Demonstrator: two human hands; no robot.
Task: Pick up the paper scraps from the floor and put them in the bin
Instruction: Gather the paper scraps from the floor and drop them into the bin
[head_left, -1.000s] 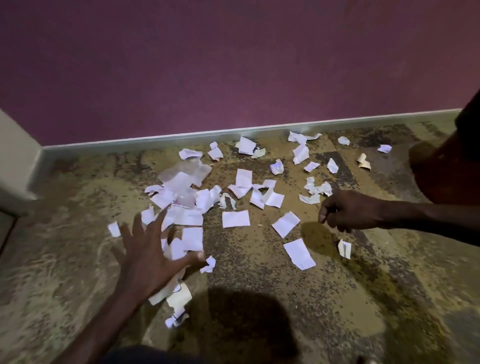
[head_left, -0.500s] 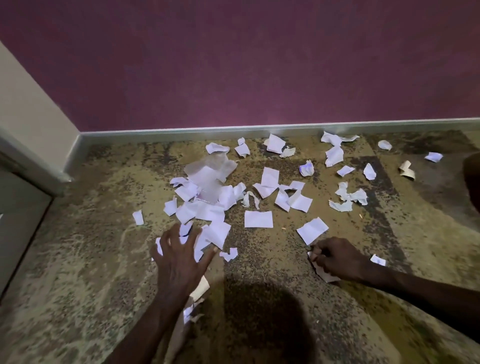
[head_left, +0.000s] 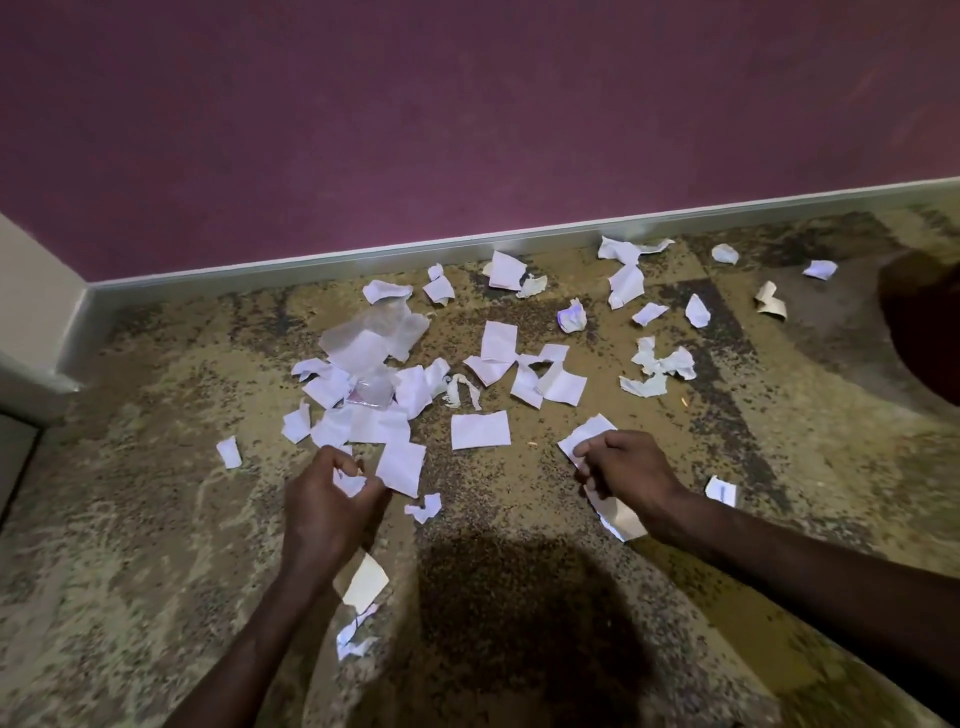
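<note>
1. While you look down at the floor (head_left: 156, 597), both of your hands are low in the middle of the frame.
2. Your left hand (head_left: 327, 499) is curled shut around a small white scrap (head_left: 347, 482), and you can see a bit of it between the fingers.
3. Your right hand (head_left: 631, 475) is closed on a long white piece (head_left: 618, 519) that sticks out under the wrist. Its fingertips touch another flat scrap (head_left: 584, 436) just above it.
4. Many paper scraps (head_left: 480, 430) lie spread over the floor in the middle and upper right of the frame.
5. The biggest heap (head_left: 363, 374) sits just above your left hand.
6. Some crumpled bits (head_left: 660, 366) lie to the upper right, near the grey skirting (head_left: 363, 257).
7. Two more scraps (head_left: 366, 584) lie beside your left forearm, low in the frame.
8. A purple wall (head_left: 467, 114) fills the top of the frame.
9. A dark round thing (head_left: 924, 327) shows at the right edge. You cannot tell what it is.
</note>
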